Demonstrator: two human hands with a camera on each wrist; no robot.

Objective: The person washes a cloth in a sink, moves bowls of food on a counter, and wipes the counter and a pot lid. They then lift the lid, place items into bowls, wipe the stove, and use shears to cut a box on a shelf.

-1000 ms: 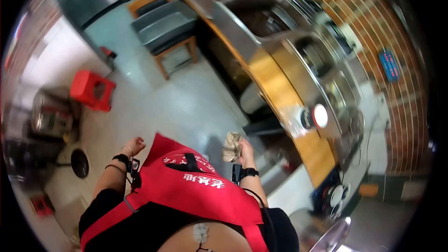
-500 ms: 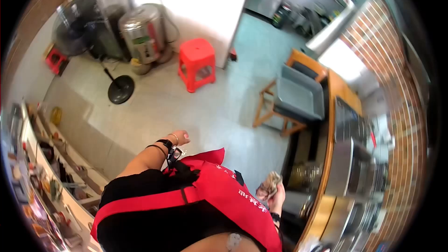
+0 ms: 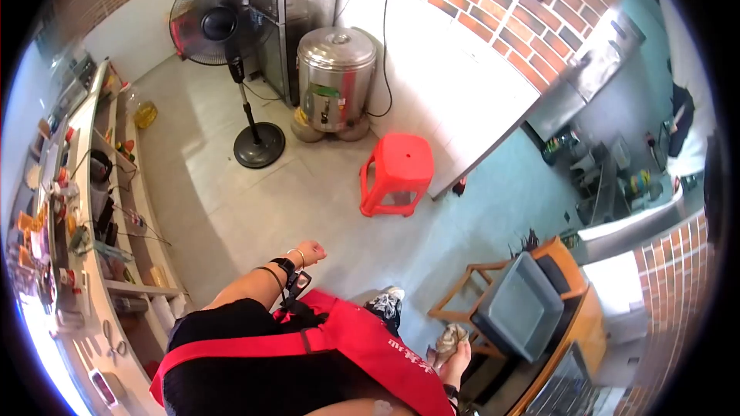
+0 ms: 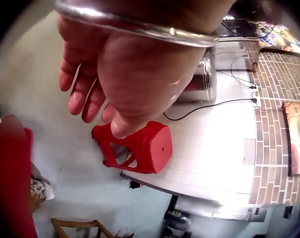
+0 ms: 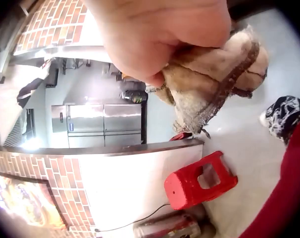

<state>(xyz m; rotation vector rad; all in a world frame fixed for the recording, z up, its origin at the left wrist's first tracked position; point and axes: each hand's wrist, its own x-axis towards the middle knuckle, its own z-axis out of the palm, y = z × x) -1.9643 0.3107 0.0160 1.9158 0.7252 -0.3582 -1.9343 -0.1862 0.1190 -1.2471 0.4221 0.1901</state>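
My right hand [image 3: 456, 362] grips a crumpled, stained beige cloth [image 3: 448, 343] in front of the red apron [image 3: 374, 339]. Up close in the right wrist view, the cloth [image 5: 209, 82] bunches out from under the curled fingers, a dark frayed edge running along it. My left hand [image 3: 310, 252] hangs in the air over the floor and holds nothing. Its fingers are loosely bent in the left wrist view, below a silver bangle [image 4: 135, 27]. Beyond that hand stands a red plastic stool [image 3: 401, 173].
A pedestal fan [image 3: 260, 144] and a steel drum [image 3: 336, 81] stand by the far wall. At right, a grey tub [image 3: 524, 304] sits on a wooden chair [image 3: 462, 293] beside the counter. A cluttered shelf unit [image 3: 139, 289] lines the left. A doorway opens at upper right.
The view has swung left, from the sink counter toward the fan, drum and stool. My right hand still grips the cloth; my left hand remains without anything in it.
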